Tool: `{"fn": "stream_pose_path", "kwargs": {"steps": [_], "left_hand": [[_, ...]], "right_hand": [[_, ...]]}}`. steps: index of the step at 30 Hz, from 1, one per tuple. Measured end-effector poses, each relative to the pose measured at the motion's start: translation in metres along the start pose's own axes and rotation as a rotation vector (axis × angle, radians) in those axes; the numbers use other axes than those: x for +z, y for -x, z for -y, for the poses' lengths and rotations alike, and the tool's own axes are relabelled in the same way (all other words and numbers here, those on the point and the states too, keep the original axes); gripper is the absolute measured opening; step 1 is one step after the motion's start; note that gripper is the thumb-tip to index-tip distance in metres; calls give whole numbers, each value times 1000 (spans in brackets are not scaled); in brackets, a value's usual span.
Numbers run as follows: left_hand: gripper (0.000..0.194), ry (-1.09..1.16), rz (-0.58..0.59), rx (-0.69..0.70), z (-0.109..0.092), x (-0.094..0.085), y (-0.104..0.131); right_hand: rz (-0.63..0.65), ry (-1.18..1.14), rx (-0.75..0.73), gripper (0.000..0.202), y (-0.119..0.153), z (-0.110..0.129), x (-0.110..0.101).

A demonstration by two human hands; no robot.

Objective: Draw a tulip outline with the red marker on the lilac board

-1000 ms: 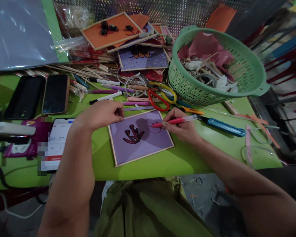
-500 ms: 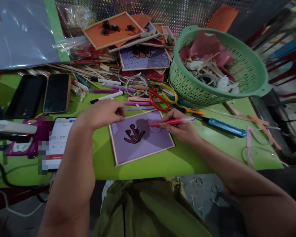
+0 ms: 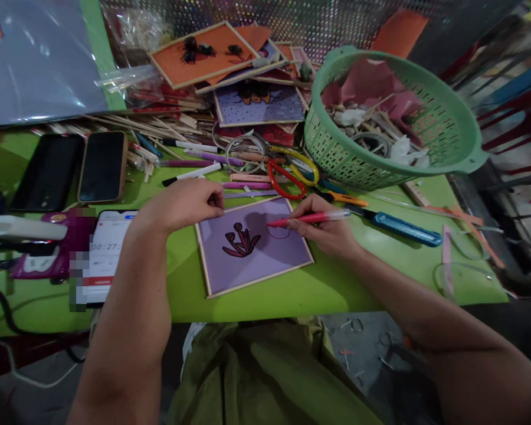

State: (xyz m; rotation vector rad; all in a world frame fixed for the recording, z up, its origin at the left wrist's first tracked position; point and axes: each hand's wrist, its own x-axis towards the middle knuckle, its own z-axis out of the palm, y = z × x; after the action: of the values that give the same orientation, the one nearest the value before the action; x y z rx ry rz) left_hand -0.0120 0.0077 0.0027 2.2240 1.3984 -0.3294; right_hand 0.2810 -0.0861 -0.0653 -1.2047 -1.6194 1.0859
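The right hand [image 3: 316, 223] grips a red pen [image 3: 312, 218] between thumb and fingers, its tip at a curved red outline on the right part of a purple card [image 3: 269, 257]. The left hand [image 3: 203, 203] is loosely curled at the card's upper left edge — whether its fingertips pinch anything is hidden. The card, edged with thin pale sticks and bearing a dark-outlined flower drawing [image 3: 239, 243], lies on the green tabletop [image 3: 256, 308] between the forearms.

Just beyond the card lie loose markers [image 3: 212, 158], a roll of clear tape [image 3: 244, 154] and scissors [image 3: 287, 180] with red and yellow handles; a blue cutter [image 3: 402, 229] rests to the right.

Behind the cutter stands a green perforated basket [image 3: 354, 154], upright and open. It holds crumpled pink paper [image 3: 371, 85], thin sticks, white crumpled scraps [image 3: 402, 151] and a dark ring-shaped item [image 3: 371, 143], all heaped below the rim; what lies under them is hidden. Left of the basket, framed cards [image 3: 203, 54] are stacked askew, the top one orange with dark beetle-like shapes. Clear plastic packaging [image 3: 135, 82] sits beside the stack, near a spread of thin sticks [image 3: 137, 123] — its contents are too blurred to tell.
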Motion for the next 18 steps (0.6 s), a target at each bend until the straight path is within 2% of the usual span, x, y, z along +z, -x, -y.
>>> {"fn": "stream_pose_path", "kwargs": {"steps": [18], "left_hand": [[25,17,7,-15,-2,0,0]], "right_hand": [[33,-3,-2,51,1,0,-1]]}}
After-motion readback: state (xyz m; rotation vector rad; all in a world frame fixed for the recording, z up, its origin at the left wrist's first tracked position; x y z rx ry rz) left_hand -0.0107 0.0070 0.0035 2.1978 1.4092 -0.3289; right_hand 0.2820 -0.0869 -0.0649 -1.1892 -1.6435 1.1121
